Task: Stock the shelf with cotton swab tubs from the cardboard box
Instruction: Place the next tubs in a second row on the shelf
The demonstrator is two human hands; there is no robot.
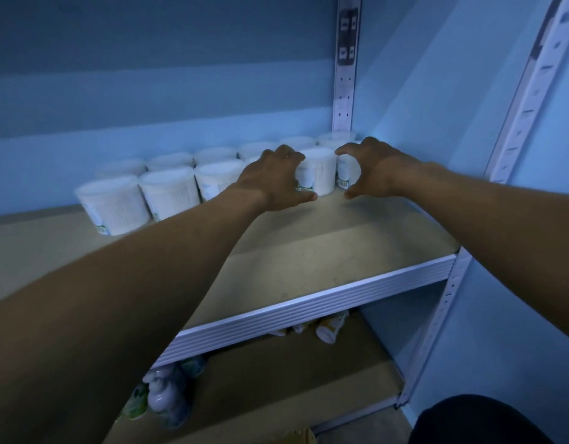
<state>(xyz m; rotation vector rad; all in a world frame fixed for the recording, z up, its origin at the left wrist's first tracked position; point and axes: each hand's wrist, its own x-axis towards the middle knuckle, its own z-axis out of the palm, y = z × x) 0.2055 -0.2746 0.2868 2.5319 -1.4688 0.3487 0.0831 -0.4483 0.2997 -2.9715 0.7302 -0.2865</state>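
Two rows of white cotton swab tubs (167,190) stand along the back of the tan shelf board (308,267). My left hand (276,181) reaches in from the left. Its fingers curl round the left side of a front-row tub (320,171) and its thumb lies low by the tub's base. My right hand (376,169) hovers just right of that tub in a wide C shape, holding nothing. A further tub (346,173) shows through the gap between its finger and thumb. The motion blur softens the tubs at the left.
A perforated metal upright (344,75) stands at the back corner and another (462,283) at the front right. The lower shelf holds bottles (163,395) and fallen containers (331,328). A cardboard edge (297,437) shows at the bottom, with a dark shape (478,421) at bottom right.
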